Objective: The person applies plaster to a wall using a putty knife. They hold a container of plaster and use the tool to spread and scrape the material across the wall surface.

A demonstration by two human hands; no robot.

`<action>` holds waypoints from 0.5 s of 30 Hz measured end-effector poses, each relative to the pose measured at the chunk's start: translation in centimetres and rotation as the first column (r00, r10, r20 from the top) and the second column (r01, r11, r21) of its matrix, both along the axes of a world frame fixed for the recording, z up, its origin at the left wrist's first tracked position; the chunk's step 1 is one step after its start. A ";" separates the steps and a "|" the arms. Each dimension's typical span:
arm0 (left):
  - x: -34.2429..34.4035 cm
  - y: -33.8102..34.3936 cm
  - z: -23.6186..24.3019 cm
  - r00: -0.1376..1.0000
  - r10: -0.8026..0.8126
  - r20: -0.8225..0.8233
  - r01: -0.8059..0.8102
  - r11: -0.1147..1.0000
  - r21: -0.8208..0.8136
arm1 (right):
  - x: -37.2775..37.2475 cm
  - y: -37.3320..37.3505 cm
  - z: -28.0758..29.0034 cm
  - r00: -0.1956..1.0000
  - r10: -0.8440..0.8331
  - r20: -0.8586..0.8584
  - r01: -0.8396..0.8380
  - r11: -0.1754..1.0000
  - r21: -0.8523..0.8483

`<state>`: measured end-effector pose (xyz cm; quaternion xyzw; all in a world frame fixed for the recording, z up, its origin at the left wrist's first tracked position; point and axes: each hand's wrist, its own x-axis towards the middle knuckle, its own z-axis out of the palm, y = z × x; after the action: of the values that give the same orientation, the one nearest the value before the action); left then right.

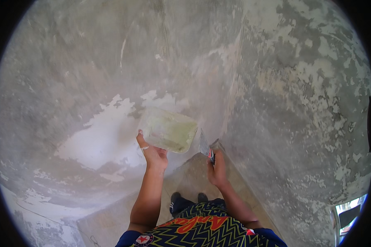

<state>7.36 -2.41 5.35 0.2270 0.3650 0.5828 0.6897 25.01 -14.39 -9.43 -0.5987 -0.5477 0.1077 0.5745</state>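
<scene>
My left hand (153, 155) is closed on the near left edge of a pale yellow-green, translucent plastic tub (169, 131). The tub is rectangular with rounded corners and whitish smears, and it is held up in front of the wall. In my right hand (218, 169) is a putty knife (203, 144), its handle wrapped by my fingers. Its grey blade points up and a little left, just right of the tub; I cannot tell whether the two touch. White material marks my left thumb and fingers.
A grey plastered wall (82, 78) with a white patch (107, 136) meets a flaking right wall (292, 123) at a corner. Below are the tan floor (119, 216) and my dark shoes (202, 197). A thin cable (45, 221) lies lower left; a bright opening (352, 210) shows lower right.
</scene>
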 end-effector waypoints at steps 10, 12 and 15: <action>-0.1 -0.1 0.8 0.997 0.024 0.080 -0.026 0.999 0.027 | 0.6 0.7 -2.2 0.971 -0.083 0.224 0.095 0.994 -0.044; -0.5 0.2 2.0 0.994 0.092 0.062 -0.098 0.989 0.108 | 2.1 0.5 -1.2 0.984 -0.104 0.146 0.111 0.993 -0.042; -1.4 0.5 2.8 0.990 0.140 0.033 -0.144 0.964 0.224 | 3.9 -1.2 4.8 0.994 -0.107 -0.007 0.107 0.991 -0.077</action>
<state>5.98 -1.94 8.13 0.2721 0.3057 0.6704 0.6189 28.90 -15.63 -4.63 -0.6481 -0.5071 0.1009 0.5591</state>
